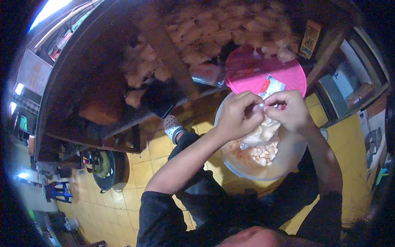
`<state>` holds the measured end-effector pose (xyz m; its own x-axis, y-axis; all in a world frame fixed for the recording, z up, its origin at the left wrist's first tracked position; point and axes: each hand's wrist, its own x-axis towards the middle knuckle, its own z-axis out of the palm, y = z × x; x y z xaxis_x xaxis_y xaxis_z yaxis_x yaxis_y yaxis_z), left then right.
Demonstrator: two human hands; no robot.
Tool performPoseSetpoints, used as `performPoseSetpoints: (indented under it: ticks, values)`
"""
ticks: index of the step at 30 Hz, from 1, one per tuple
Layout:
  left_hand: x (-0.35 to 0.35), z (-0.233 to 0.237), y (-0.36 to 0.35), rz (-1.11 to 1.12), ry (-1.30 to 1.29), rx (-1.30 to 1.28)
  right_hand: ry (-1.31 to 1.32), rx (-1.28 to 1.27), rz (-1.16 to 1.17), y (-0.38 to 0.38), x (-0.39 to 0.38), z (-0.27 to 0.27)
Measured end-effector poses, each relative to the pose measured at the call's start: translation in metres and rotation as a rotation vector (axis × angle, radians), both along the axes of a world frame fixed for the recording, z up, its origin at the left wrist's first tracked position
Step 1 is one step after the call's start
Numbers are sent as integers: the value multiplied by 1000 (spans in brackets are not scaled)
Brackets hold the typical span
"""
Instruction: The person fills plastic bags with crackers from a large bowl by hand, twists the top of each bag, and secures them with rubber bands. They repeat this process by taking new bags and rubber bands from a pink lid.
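Both hands are in front of me, close together over a wide translucent tub (227,168). My left hand (242,114) and my right hand (289,110) pinch the gathered neck of a clear plastic bag (261,133) with pale contents. The fingertips of the two hands nearly meet at the neck. A small red bit shows by the right fingers. Beneath the bag, a heap of pale, flat pieces (263,155) lies in the tub. Just beyond the hands, a clear packet (275,86) with a red part rests on a round pink lid (242,72).
Many filled plastic bags (197,31) cover the dark wooden table. On it are also a flat clear packet stack (205,74), a dark phone-like object (160,99) and an orange-brown box (310,39). A large black basin (111,171) with green gas cylinders stands on the yellow tiled floor (138,181).
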<state>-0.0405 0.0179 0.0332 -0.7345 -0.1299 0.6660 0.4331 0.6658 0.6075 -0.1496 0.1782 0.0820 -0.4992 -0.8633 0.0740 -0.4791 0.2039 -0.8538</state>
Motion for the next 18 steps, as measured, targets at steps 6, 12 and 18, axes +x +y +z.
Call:
performPoseSetpoints:
  ticks: [6,12,18]
  values:
    - [-3,4,5,22,90,-171,127,-135,-74,0,7,-9]
    - [-6,1,13,44,-44,92,774,-466,-202,-6,3,-12]
    - [-9,-10,8,47,-15,110,837,-440,-151,-7,-3,-31]
